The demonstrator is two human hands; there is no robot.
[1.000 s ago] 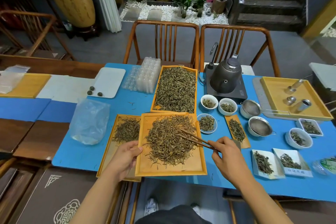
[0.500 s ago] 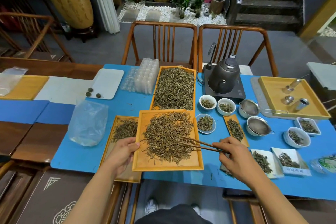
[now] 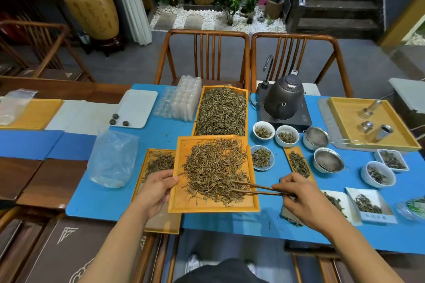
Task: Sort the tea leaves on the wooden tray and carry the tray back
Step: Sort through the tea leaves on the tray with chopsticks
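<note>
over wooden tray point(image 3: 181, 204) — left hand point(image 3: 154, 190) grips edge, right hand point(image 3: 301, 197) pinches chopsticks point(image 3: 255, 189) in tea leaves point(image 3: 211, 167)

Head-worn view, forward and down

1. The kettle point(image 3: 283, 99) stands on a dark base on the blue worktop point(image 3: 103, 202).
2. Two white cups point(image 3: 263, 130) holding leaves sit just in front of the kettle.
3. Two strainers point(image 3: 327, 160) lie right of the cups.
4. A yellow tray point(image 3: 345, 117) with metal canisters point(image 3: 381, 132) lies right of the kettle.
5. Clear blister packs point(image 3: 181, 101) are stacked left of the kettle.
6. A plastic bag point(image 3: 113, 158) lies further left and nearer.
7. Two chairs point(image 3: 202, 57) stand behind the kettle.
</note>
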